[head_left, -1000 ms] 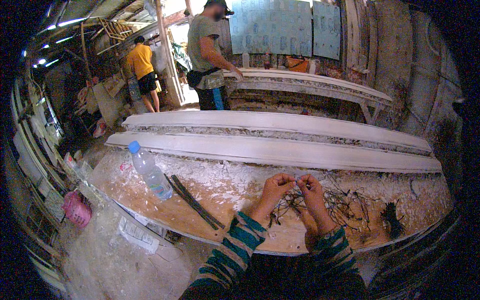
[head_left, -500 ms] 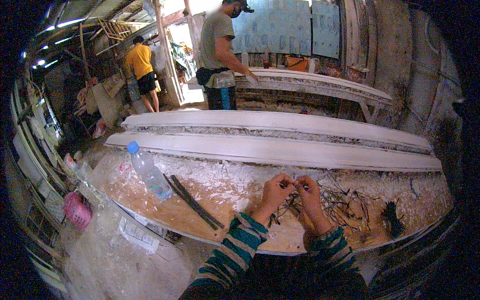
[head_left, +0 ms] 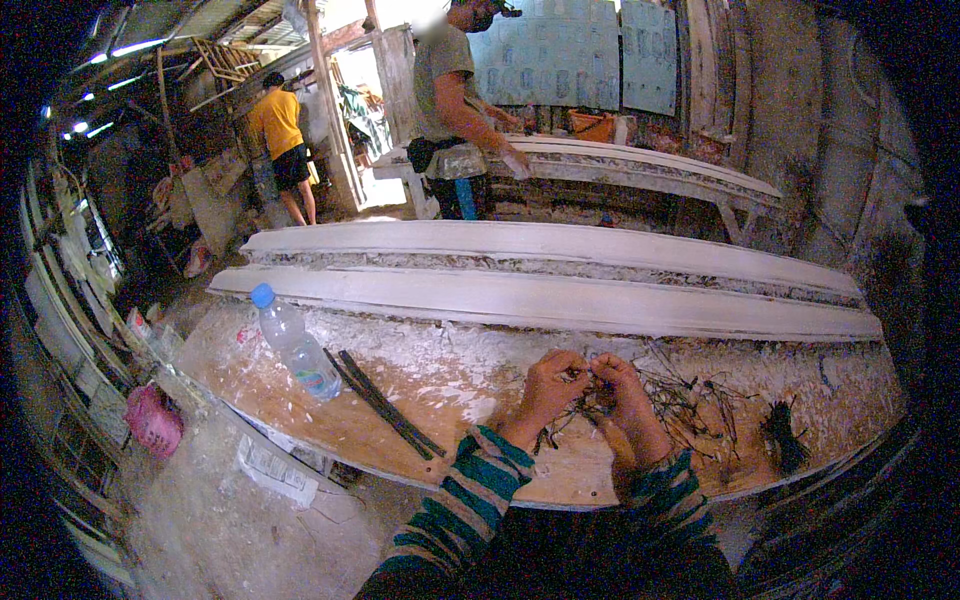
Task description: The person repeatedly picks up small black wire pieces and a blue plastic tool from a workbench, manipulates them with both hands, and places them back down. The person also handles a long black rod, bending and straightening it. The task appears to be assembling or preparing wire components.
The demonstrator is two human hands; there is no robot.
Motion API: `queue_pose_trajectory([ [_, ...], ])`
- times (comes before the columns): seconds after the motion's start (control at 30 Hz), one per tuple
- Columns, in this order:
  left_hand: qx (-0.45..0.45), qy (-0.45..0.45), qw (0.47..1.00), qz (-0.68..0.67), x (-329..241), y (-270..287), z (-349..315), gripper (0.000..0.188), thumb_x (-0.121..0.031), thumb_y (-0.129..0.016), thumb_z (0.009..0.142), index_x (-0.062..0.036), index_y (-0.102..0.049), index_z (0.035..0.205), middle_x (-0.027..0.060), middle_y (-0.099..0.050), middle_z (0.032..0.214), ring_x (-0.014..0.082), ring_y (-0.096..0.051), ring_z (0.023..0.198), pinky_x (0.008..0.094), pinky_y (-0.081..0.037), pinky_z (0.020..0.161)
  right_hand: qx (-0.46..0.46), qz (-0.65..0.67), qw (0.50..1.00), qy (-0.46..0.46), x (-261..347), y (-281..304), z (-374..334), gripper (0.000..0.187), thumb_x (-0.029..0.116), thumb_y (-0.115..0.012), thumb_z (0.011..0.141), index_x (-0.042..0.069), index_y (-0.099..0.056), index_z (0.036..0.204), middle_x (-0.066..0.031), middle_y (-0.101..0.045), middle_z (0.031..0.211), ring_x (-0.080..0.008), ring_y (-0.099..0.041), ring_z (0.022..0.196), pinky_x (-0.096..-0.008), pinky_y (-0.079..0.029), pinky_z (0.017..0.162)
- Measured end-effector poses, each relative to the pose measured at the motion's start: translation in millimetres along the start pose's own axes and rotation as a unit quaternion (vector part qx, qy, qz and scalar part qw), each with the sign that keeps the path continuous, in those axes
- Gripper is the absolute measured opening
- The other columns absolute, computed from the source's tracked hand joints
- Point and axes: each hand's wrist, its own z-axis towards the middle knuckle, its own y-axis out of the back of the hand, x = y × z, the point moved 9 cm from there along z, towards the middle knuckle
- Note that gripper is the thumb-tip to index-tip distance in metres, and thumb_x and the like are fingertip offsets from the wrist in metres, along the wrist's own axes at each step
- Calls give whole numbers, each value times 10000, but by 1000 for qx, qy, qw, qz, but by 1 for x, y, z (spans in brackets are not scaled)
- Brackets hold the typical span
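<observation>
Over the near middle of the workbench, my left hand (head_left: 548,392) and my right hand (head_left: 624,394) meet almost fingertip to fingertip. Both are closed in a pinch on a thin dark strand, mostly hidden by the fingers. Beneath and to the right of them lies a loose tangle of thin dark strands (head_left: 688,412), wire-like or twig-like. Farther right is a dark bunch of the same sort of strands (head_left: 785,436). Two long dark strips (head_left: 388,408) rest side by side left of my hands.
A clear plastic bottle with a blue cap (head_left: 297,343) stands left on the white-spattered workbench (head_left: 480,350). Two long white moulded strips (head_left: 560,297) span its far side. Beyond, one person (head_left: 447,90) works at another bench; another person in yellow (head_left: 278,125) stands far left.
My hands have shifted slightly, the right one turning with its back more toward me. The person at the far bench has leaned and reached a little to the right.
</observation>
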Motion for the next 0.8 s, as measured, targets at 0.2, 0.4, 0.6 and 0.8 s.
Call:
queue_pose_trajectory([
  [0.2, 5, 15, 999, -35, -1, -1, -1, 101, -32, -622, 681, -30, -605, 780, 87, -609, 786, 183, -591, 691, 264, -479, 619, -29, 2, 1000, 10, -3, 12, 5, 53, 127, -584, 788, 93, -544, 785, 23, -546, 707, -84, -501, 622, -225, -412, 538],
  [0.4, -3, 45, 999, -4, 13, -2, -1, 94, -60, -639, 698, -34, -614, 784, 84, -615, 799, 170, -595, 716, 269, -478, 621, -69, -120, 989, 47, 7, 15, -1, 79, 160, -601, 790, 96, -556, 781, 31, -531, 670, -58, -466, 605, -208, -381, 532],
  [0.6, -13, 123, 991, -52, 30, -4, -2, 165, -77, -642, 723, -38, -579, 871, 64, -618, 811, 147, -588, 739, 266, -466, 663, -124, -340, 901, 238, 37, 6, -8, 123, 161, -588, 797, 38, -589, 798, -13, -582, 742, -89, -515, 692, -226, -423, 637],
  [0.8, -18, 127, 981, -144, 32, -3, -1, 236, -63, -626, 749, -46, -513, 956, 38, -601, 830, 114, -559, 781, 251, -441, 700, -114, -325, 901, 263, 36, 5, -10, 135, 144, -618, 764, 24, -609, 827, -30, -606, 789, -119, -542, 739, -263, -436, 685],
])
